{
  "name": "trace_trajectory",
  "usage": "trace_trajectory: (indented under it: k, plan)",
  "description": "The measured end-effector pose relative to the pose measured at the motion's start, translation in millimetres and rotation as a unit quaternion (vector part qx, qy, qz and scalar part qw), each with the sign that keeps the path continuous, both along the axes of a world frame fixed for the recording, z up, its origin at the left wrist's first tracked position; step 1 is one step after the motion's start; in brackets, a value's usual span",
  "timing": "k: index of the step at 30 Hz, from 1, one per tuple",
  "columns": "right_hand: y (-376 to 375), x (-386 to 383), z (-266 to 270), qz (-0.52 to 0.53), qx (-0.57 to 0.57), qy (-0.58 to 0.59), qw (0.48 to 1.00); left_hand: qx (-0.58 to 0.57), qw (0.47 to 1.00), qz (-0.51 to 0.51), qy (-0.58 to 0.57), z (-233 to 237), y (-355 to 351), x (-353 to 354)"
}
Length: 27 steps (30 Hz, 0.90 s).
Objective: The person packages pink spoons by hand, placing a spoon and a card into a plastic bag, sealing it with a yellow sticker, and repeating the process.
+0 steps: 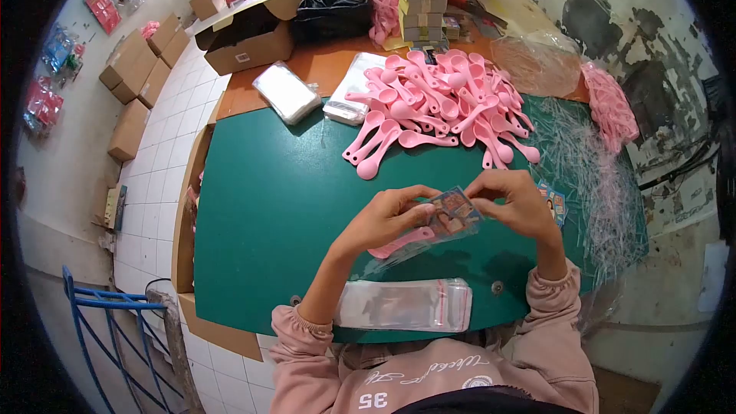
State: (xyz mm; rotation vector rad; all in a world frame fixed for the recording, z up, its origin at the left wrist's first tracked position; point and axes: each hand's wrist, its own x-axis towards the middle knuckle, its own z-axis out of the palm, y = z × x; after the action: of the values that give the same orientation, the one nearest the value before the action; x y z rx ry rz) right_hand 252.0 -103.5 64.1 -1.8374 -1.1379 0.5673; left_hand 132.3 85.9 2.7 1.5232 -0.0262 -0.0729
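Note:
A clear plastic bag (pixel 418 247) is held up over the green table, with a pink measuring spoon (pixel 400 243) inside it. A colourful printed card (pixel 452 212) shows at the bag's upper right end. My left hand (pixel 392 217) is closed on the bag, thumb over the card's left side. Fingers of my right hand (pixel 512 201) are pinched together at the bag's right end, right beside the card. Below my hands lies a stack of flat clear bags (pixel 402 305). Ahead of them is a big heap of pink spoons (pixel 441 96).
Two packs of clear bags, one a white bundle (pixel 287 92), sit left of the heap. More printed cards (pixel 552 203) lie beyond my right wrist. Loose plastic strips (pixel 586 184) cover the table's right side. Stacked card bundles (pixel 422 8) and a cardboard box (pixel 249 46) stand behind.

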Motion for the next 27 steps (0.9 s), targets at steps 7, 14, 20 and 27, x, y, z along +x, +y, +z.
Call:
trace_trajectory:
  k: [7,14,20,27]
  plan:
    - [13.4,-14.7,-11.8,0.047,-0.032,-0.118,0.991,0.044,0.998,-0.034,-0.005,13.2,-2.7,-1.6]
    - [11.5,-11.4,-8.8,0.071,0.022,-0.050,0.996,0.183,0.983,0.017,-0.019,19.4,-5.9,-5.7]
    - [16.2,-14.1,-26.0,0.035,-0.038,0.050,0.997,0.266,0.964,0.018,0.005,21.9,-4.9,-15.1]
    - [14.3,2.0,-42.8,0.039,0.010,0.145,0.989,0.222,0.973,-0.057,0.028,-2.6,45.6,-43.4]
